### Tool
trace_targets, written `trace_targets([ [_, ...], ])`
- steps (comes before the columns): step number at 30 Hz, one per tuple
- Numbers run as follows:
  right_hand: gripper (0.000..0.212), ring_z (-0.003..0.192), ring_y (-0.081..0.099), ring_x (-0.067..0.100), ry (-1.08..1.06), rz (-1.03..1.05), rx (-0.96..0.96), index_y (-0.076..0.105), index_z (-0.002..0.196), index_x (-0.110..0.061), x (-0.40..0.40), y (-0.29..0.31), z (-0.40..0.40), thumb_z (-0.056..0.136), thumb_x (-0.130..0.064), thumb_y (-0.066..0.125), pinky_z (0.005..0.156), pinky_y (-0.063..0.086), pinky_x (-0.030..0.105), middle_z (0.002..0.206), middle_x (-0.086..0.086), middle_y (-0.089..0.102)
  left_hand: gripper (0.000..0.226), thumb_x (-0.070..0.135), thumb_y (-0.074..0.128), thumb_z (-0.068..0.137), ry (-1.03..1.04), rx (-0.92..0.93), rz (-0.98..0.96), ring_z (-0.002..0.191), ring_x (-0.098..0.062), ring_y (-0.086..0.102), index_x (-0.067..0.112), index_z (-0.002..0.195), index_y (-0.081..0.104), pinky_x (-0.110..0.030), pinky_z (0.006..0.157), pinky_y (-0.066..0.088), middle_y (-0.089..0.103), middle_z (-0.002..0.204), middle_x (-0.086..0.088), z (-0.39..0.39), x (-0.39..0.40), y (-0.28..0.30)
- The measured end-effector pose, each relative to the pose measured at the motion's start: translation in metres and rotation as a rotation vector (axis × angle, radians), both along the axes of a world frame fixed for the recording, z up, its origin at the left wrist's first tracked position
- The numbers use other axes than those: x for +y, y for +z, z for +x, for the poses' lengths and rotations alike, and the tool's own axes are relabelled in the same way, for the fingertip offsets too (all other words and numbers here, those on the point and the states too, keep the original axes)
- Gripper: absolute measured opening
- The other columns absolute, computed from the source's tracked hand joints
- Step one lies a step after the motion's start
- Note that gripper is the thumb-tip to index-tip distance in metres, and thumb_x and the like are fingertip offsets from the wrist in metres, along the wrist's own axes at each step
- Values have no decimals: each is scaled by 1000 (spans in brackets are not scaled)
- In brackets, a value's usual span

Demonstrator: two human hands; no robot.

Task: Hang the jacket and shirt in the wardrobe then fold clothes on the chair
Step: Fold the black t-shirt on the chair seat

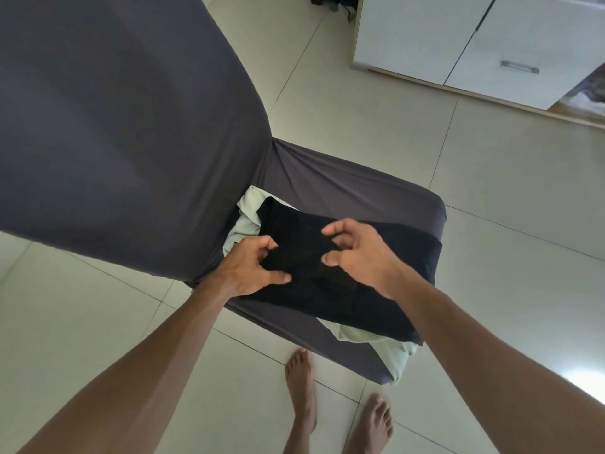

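A black garment [330, 290] lies spread across the seat of a chair with a dark grey cover [353, 188]. Under it lies a pale green garment [244, 221], showing at the back left and again at the seat's front edge. My left hand [252, 267] grips the black fabric at its left side, fingers curled into it. My right hand [357, 253] hovers over the middle of the black garment with fingers bent and spread, its thumb tip near the cloth; I cannot tell if it holds any fabric.
The chair's tall backrest [114, 126] fills the upper left. A white wardrobe [491, 44] with drawers stands at the upper right on the tiled floor [491, 191]. My bare feet [334, 411] stand just in front of the chair.
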State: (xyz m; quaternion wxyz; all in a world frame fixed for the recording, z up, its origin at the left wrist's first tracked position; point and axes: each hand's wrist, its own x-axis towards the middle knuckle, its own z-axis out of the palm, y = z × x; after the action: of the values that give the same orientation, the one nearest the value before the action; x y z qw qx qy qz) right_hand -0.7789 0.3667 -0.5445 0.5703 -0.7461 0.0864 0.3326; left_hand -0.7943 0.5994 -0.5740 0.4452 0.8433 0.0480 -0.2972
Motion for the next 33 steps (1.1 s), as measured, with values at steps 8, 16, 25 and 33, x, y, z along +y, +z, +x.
trace_targets([
  [8,89,117,60,17,213,-162,91,53,138,-15,-11,1,32,61,-38,93,98,49,35,132,-3,61,40,32,89,65,300,140,-259,87,-11,65,8,78,61,-28,88,52,69,82,1,3,1,-7],
  [16,27,95,73,27,-278,202,15,67,107,-3,-21,-11,26,84,-13,77,89,59,39,99,9,77,38,39,78,83,499,98,-329,85,-11,65,6,77,60,-39,93,53,70,85,-10,-4,-3,-12],
  [25,37,90,72,17,117,-207,86,71,103,-15,-28,-28,22,82,-46,77,93,55,42,96,10,74,34,47,82,76,342,291,-137,101,-9,67,16,88,77,-29,92,50,77,94,8,9,-11,-9],
  [33,23,100,73,24,-373,363,156,65,113,-7,-29,-30,5,91,-1,67,85,59,39,111,9,75,53,49,88,66,426,406,-405,117,-14,60,24,106,65,-41,100,40,71,119,11,12,-5,-7],
])
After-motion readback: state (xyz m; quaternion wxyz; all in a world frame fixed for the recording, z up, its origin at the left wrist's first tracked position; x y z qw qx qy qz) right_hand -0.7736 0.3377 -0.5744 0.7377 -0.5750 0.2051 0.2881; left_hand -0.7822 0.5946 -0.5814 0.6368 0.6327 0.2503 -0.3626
